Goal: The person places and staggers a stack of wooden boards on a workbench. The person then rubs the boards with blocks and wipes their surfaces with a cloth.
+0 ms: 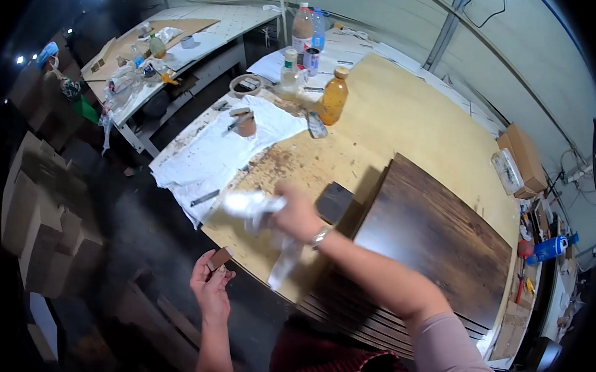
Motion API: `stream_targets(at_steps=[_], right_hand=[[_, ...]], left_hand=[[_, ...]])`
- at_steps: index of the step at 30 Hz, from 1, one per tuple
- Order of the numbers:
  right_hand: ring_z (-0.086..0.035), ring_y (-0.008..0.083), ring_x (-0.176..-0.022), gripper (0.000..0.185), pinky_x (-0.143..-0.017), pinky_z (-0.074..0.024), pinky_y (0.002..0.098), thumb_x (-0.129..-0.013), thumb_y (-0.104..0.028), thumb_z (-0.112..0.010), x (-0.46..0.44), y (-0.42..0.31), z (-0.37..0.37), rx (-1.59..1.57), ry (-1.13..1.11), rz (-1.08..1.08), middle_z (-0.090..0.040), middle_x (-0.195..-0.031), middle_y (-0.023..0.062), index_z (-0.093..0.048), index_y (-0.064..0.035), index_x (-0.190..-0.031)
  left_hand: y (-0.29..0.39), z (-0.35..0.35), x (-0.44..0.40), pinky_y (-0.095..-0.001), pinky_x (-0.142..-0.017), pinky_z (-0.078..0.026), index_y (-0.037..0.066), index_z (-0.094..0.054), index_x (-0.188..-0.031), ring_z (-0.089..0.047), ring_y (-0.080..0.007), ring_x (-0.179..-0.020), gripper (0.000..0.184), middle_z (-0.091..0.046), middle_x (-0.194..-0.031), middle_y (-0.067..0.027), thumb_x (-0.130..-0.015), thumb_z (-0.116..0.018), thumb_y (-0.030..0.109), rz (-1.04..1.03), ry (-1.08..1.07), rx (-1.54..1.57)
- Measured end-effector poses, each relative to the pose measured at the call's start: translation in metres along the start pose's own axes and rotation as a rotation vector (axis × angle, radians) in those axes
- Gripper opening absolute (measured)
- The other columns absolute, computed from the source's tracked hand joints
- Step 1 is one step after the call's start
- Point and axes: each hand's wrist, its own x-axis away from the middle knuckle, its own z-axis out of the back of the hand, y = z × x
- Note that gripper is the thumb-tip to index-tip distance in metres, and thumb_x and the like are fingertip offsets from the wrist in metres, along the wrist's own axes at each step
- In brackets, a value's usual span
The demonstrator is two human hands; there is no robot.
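Observation:
My left hand (211,285), just off the table's front edge, pinches a small brown block (219,259). Over the table beside it, my right hand (295,214) grips a crumpled white rag (248,203); motion smears the rag, and a strip hangs down near the edge. A dark grey block (334,202) lies right behind that hand. Under my right forearm is a stack of dark brown wood-grain boards (442,239) with a glossy top.
A white cloth (201,147) carries a brown cup (244,123) and a dark thin tool (205,197). Brown crumbs litter the table. Behind stand an amber bottle (334,96) and several other bottles. Cardboard boxes (41,233) are at left; a person (60,90) is farther back.

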Motion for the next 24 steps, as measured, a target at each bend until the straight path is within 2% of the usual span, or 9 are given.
stream_targets(at_steps=[2,5,7,9,10,12,15,20,24], right_hand=[[-0.066,0.0214,-0.091,0.042,-0.08,-0.0528,0.0316,-0.075,0.001,-0.062,0.021,-0.003,0.081,-0.407,0.041,-0.159,-0.068,-0.101,0.0082,-0.067,-0.0056,-0.116],[-0.065,0.0146,-0.09,0.053,-0.082,-0.052,0.0286,-0.072,0.004,-0.055,0.077,0.048,0.189,-0.408,0.281,-0.134,-0.07,-0.103,0.0079,-0.064,0.0031,-0.124],[-0.064,0.015,-0.089,0.038,-0.08,-0.0512,0.0298,-0.074,0.003,-0.054,0.133,0.076,0.254,0.002,0.326,-0.005,-0.07,-0.095,0.0085,-0.067,0.0048,-0.11],[-0.064,0.0363,-0.081,0.024,-0.076,-0.0519,0.0409,-0.076,-0.001,-0.058,0.194,0.127,0.3,0.428,0.383,0.034,-0.064,-0.088,0.0166,-0.067,0.0018,-0.098],[-0.062,0.0391,-0.088,0.022,-0.077,-0.0519,0.0448,-0.076,-0.01,-0.065,0.226,0.137,0.316,0.606,0.348,0.029,-0.064,-0.093,0.0167,-0.068,-0.0013,-0.096],[-0.058,0.0339,-0.092,0.023,-0.074,-0.0508,0.0424,-0.07,-0.015,-0.072,0.279,0.154,0.338,0.819,0.256,-0.016,-0.06,-0.09,0.01,-0.065,-0.0006,-0.086],[-0.054,0.0382,-0.111,0.025,-0.082,-0.0513,0.0453,-0.069,-0.02,-0.074,0.323,0.215,0.361,0.96,0.277,0.271,-0.061,-0.114,0.0133,-0.062,-0.0016,-0.08],[-0.055,0.0398,-0.106,0.031,-0.089,-0.0499,0.0467,-0.073,-0.006,-0.066,0.34,0.238,0.35,0.757,0.357,0.228,-0.06,-0.12,0.0186,-0.056,0.0,-0.101],[-0.055,0.0396,-0.104,0.033,-0.089,-0.0492,0.0458,-0.073,-0.007,-0.065,0.34,0.231,0.349,0.757,0.363,0.231,-0.06,-0.118,0.0184,-0.057,0.0004,-0.104]], left_hand=[[-0.005,-0.016,0.028,-0.0315,-0.081,-0.058,-0.004,-0.056,-0.13,-0.068,-0.017,-0.09,0.038,-0.067,-0.11,-0.014,-0.092,-0.056,-0.007,0.029,0.001,0.063],[-0.023,-0.035,0.068,-0.0392,-0.09,-0.056,-0.006,-0.055,-0.129,-0.068,-0.0273,-0.097,0.032,-0.066,-0.114,-0.0189,-0.099,-0.052,0.005,0.186,-0.139,0.227],[-0.033,-0.064,0.096,-0.0433,-0.092,-0.054,-0.008,-0.054,-0.13,-0.067,-0.0327,-0.099,0.034,-0.065,-0.114,-0.0213,-0.103,-0.047,0.011,0.266,-0.169,0.275],[-0.05,-0.092,0.124,-0.0424,-0.093,-0.054,-0.007,-0.056,-0.126,-0.067,-0.0308,-0.101,0.03,-0.065,-0.116,-0.0212,-0.102,-0.048,0.009,0.228,-0.176,0.216],[-0.062,-0.105,0.136,-0.0419,-0.093,-0.054,-0.006,-0.057,-0.124,-0.067,-0.0304,-0.102,0.029,-0.064,-0.117,-0.0212,-0.101,-0.048,0.009,0.187,-0.175,0.16],[-0.083,-0.129,0.159,-0.0408,-0.094,-0.054,-0.005,-0.059,-0.119,-0.067,-0.0284,-0.103,0.025,-0.066,-0.115,-0.0204,-0.1,-0.05,0.007,0.172,-0.204,0.25],[-0.111,-0.171,0.182,-0.0387,-0.092,-0.056,-0.004,-0.058,-0.12,-0.069,-0.0266,-0.1,0.023,-0.068,-0.11,-0.0159,-0.1,-0.05,0.006,0.045,-0.175,0.178],[-0.161,-0.195,0.193,-0.0233,-0.08,-0.052,-0.003,-0.066,-0.103,-0.066,-0.0127,-0.091,0.016,-0.068,-0.102,-0.0056,-0.087,-0.068,-0.006,-0.36,-0.066,-0.193],[-0.153,-0.195,0.195,-0.0382,-0.072,-0.052,0.002,-0.065,-0.092,-0.065,-0.0274,-0.084,0.021,-0.065,-0.097,-0.0124,-0.073,-0.073,-0.004,-0.89,-0.103,-0.98]])
